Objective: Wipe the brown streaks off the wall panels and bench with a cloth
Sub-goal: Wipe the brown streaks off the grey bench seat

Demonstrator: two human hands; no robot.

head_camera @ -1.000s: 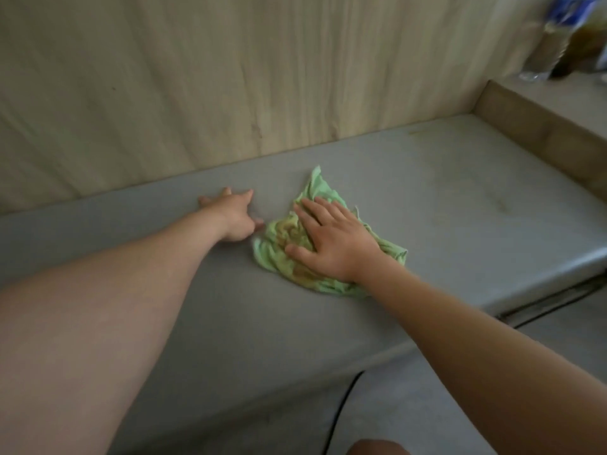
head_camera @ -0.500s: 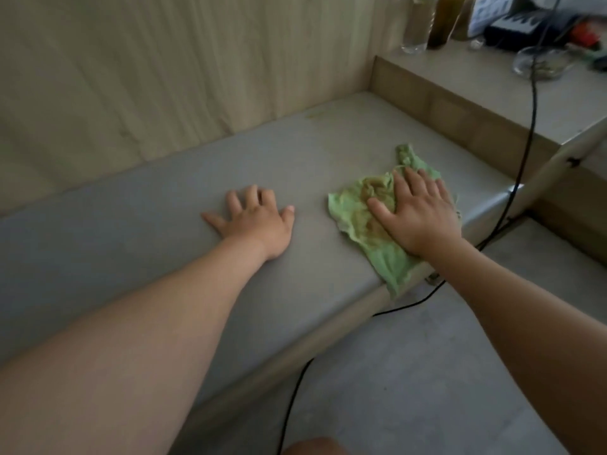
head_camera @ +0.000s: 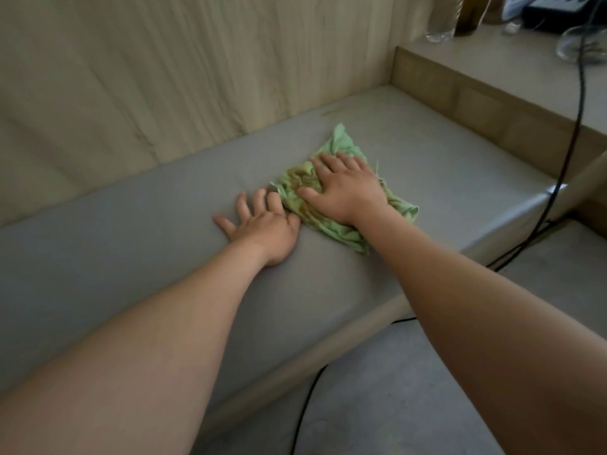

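A crumpled green cloth (head_camera: 341, 146) with brown stains lies on the grey bench (head_camera: 131, 257). My right hand (head_camera: 345, 188) presses flat on the cloth with straight fingers. Just left of it, my left hand (head_camera: 262, 224) rests flat on the bench with fingers spread, its fingertips touching the cloth's left edge. The wood-grain wall panels (head_camera: 197, 77) rise behind the bench. A short brown streak (head_camera: 331, 111) shows on the bench by the wall.
A raised wooden ledge (head_camera: 492, 103) borders the bench on the right, carrying bottles (head_camera: 443, 18), a glass bowl (head_camera: 581, 44) and a dark device (head_camera: 555, 14). A black cable (head_camera: 571, 133) hangs from the ledge to the grey floor (head_camera: 394, 389).
My right hand has slid the cloth back left, from the bench's front right edge up against my left hand. My left hand stays flat on the bench.
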